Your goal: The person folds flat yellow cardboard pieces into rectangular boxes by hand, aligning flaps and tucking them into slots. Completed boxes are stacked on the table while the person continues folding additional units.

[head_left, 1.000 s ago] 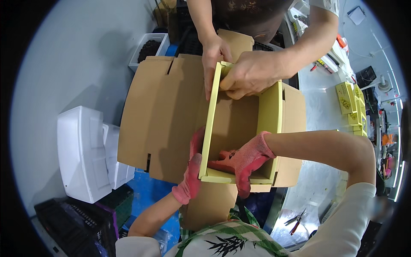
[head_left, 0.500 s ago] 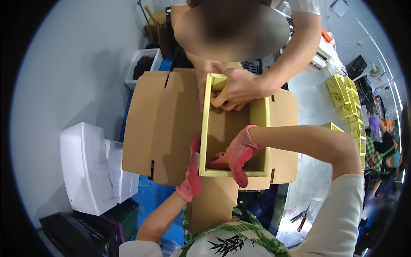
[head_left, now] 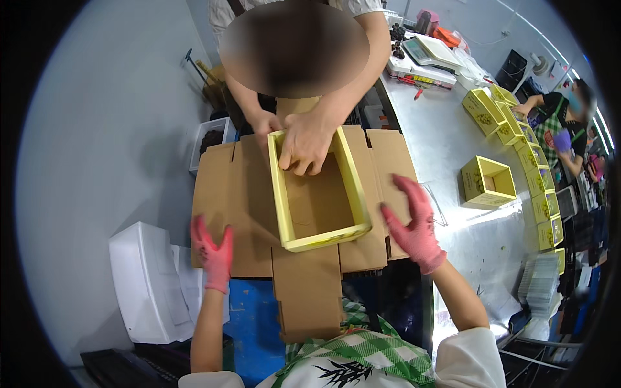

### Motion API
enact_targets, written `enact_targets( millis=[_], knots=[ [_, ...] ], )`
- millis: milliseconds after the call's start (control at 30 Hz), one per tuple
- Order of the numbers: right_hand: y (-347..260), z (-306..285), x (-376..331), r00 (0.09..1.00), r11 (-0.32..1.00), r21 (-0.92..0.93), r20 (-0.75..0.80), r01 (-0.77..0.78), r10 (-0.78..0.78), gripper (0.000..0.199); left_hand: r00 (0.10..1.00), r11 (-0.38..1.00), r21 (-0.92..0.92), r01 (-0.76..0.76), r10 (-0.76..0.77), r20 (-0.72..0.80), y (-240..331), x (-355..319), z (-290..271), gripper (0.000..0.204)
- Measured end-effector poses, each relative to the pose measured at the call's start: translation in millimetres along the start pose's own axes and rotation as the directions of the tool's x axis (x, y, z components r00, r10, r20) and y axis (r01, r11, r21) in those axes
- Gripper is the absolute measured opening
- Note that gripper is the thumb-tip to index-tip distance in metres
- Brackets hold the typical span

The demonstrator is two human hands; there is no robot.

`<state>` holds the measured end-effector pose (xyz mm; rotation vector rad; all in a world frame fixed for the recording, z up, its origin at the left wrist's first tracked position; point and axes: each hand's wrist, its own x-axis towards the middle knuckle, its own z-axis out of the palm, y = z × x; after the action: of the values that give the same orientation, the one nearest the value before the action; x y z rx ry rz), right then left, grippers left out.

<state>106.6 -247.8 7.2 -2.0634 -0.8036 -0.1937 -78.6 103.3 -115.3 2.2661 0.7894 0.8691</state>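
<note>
In front of me a flattened brown cardboard carton [head_left: 252, 239] lies spread out with its flaps unfolded. On it stands a yellow rectangular box [head_left: 356, 187], open at the top, with bare cardboard at its bottom. My left hand [head_left: 215, 253], in a pink glove, is off the box at its left, fingers spread above the carton's left part. My right hand [head_left: 417, 229], gloved alike, hovers to the right of the box with thumb and fingers apart. Across from me a co-worker's bare hand [head_left: 305, 142] reaches into the box's far end; their other hand [head_left: 264, 126] holds its far left corner.
To the right, a metal table [head_left: 440, 155] bears another yellow box [head_left: 488, 181], a row of yellow boxes [head_left: 542, 187] and a scale [head_left: 432, 52]. White foam boxes [head_left: 145, 284] stand at the left by the wall. A second person [head_left: 559, 123] works at the far right.
Both my hands have let go of the yellow box and moved apart, one to each side. The box now sits slightly turned, with the co-worker's hands still at its far end.
</note>
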Motion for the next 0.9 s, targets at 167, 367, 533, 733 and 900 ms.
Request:
enact_targets(
  millis=[167,367,533,733,900],
  knots=[
    [85.8,-32.3,-58.0,0.793,0.761,-0.223,-0.163,-0.61,0.587,0.074,0.928,0.877,0.33,0.349,-0.373,0.008,-25.9,33.6,-33.0,0.093],
    [110.8,-33.9,-77.8,0.599,0.613,0.034,0.262,-0.789,0.757,0.088,0.694,0.8,0.336,0.497,-0.599,0.4,-61.6,53.7,-50.3,0.1],
    [62.6,-37.4,-53.2,0.553,0.588,-0.207,0.207,-0.782,0.807,0.08,0.771,0.841,0.36,0.403,-0.524,0.362,-52.8,57.7,-65.4,0.089],
    [46.8,-36.6,-37.0,0.568,0.532,-0.477,0.081,-0.7,0.819,0.063,0.88,0.797,0.552,0.245,-0.421,0.219,15.3,59.7,-84.3,0.065],
    [39.2,-37.4,-33.1,0.682,0.603,-0.464,-0.004,-0.649,0.731,0.059,0.942,0.86,0.484,0.161,-0.281,0.186,43.6,67.1,-90.2,0.062]
  ],
)
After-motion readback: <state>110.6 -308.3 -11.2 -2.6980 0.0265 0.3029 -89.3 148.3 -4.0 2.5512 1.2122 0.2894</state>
